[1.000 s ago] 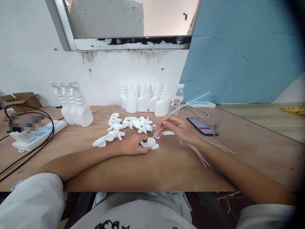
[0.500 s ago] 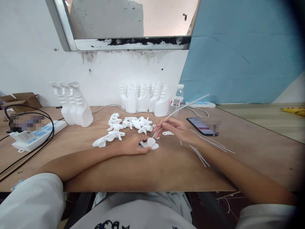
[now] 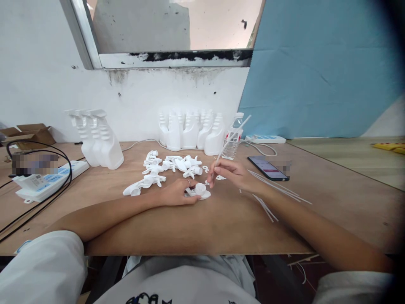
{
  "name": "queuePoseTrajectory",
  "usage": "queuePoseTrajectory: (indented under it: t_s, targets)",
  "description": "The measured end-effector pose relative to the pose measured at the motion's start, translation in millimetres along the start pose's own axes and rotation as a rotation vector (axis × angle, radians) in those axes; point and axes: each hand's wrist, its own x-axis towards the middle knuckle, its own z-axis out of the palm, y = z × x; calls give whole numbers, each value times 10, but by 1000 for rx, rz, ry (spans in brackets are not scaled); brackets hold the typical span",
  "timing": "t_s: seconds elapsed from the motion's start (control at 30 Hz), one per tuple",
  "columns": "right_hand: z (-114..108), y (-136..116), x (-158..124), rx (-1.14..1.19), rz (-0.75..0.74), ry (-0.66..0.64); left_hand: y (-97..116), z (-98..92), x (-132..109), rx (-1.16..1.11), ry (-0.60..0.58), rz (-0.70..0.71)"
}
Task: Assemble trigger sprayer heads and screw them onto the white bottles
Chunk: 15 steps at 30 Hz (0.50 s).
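Observation:
My left hand is closed around a white trigger spray head, which rests low on the table with its round cap facing up. Just right of that cap, my right hand pinches a thin white plastic tube that slants up and to the right. A small white washer appears by the right fingertips; whether it is touched I cannot tell. Beyond the hands lie several loose spray heads. More thin tubes lie beside my right forearm.
White bottles stand along the wall beside a clear water bottle. Three bottles with spray heads stand at left. A phone lies right. Power strips, black cables and a cardboard box are also on the table.
My right hand has drawn the tube's lower end away from the cap, slightly right. The tube now stands steeper. My left hand and the spray head have stayed put.

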Motion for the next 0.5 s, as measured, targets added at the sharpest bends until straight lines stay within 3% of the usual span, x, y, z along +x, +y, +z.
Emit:
queuePoseTrajectory:
  t_s: [0.27, 0.5]
  targets:
    - [65, -10, -13, -24, 10, 27, -5, 1, -3, 15, 0, -14]
    - [177, 300, 12, -293, -55, -21, -82, 28, 18, 24, 22, -4]
